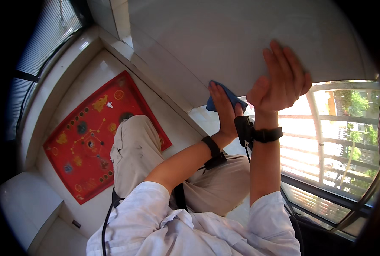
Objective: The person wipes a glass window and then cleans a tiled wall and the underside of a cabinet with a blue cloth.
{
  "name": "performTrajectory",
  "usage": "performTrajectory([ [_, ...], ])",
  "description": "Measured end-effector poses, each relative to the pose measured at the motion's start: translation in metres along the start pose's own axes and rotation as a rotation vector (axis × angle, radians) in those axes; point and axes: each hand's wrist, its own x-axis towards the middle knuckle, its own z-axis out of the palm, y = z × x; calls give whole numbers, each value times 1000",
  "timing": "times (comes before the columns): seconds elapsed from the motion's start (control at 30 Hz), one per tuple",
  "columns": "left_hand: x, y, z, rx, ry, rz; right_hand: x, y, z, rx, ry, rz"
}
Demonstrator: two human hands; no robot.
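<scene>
My left hand (223,104) presses a folded blue cloth (229,92) against the lower edge of a smooth grey panel (215,44). Its fingers lie over the cloth, and the thumb is at the cloth's right corner. To the right, my right hand (281,80) is raised in front of the same panel with its fingers extended, holding nothing. Whether its fingertips touch the surface I cannot tell. Each wrist wears a black strap with a small black device, the right one (244,129) standing beside the wrist.
A red patterned mat (94,140) lies on the pale tiled floor to the left, partly under my knee (138,131). A raised stone sill (58,83) runs behind it. At right is a bright window with bars (321,144). A black cable (106,224) hangs by my left side.
</scene>
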Motion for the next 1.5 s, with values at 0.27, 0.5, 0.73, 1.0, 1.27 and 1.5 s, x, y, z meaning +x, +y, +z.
performTrajectory([
  [0.27,-8,-57,-38,262,-328,393,6,-2,2,-18,-21,-7],
  [0.5,71,-22,-38,330,-175,693,1,-3,-2,2,-88,-4],
  [0.73,72,-62,-46,361,-126,732,3,-5,-3,-38,-116,2],
  [1.0,72,-55,-36,174,88,391,4,-2,1,-48,-90,-13],
  [1.27,128,-6,-46,240,0,689,3,-1,1,-13,-85,-14],
  [1.5,134,-45,-46,141,273,238,6,-5,-1,-18,-91,-19],
])
